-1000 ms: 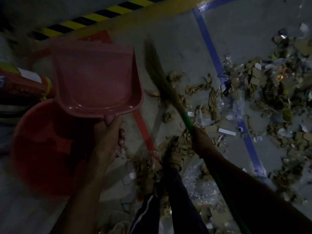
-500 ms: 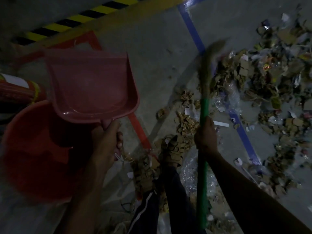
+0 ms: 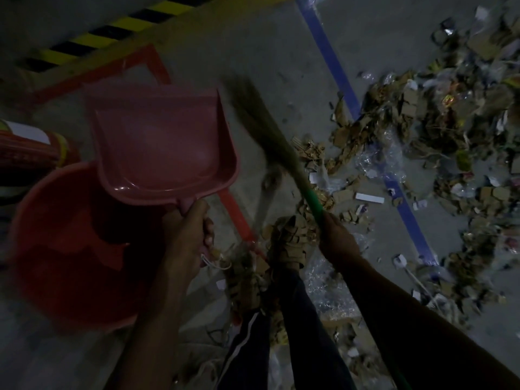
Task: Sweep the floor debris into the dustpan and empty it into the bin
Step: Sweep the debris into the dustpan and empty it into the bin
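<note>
We see the left hand (image 3: pixel 187 235) curled round the short handle of a pink dustpan (image 3: pixel 166 147), which it holds off the floor at centre left of the frame, its tray showing no scraps. The right hand (image 3: pixel 336 235) grips the green handle of a broom (image 3: pixel 270 136); the blurred straw head slants up and left from that hand, just right of the dustpan's side wall. Under and left of the dustpan, at lower left, sits a red bucket (image 3: pixel 64 249), partly covered by the pan. Between our two forearms we see sandalled feet (image 3: pixel 287 243) and dark trouser legs among the scraps. The floor debris (image 3: pixel 422 142), torn cardboard, paper bits and clear plastic, spreads from the feet across the right half of the frame. A blue floor line (image 3: pixel 332 60) crosses it, a red line (image 3: pixel 236 215) runs beneath the dustpan, and black-and-yellow hazard tape (image 3: pixel 112 32) lies at upper left.
</note>
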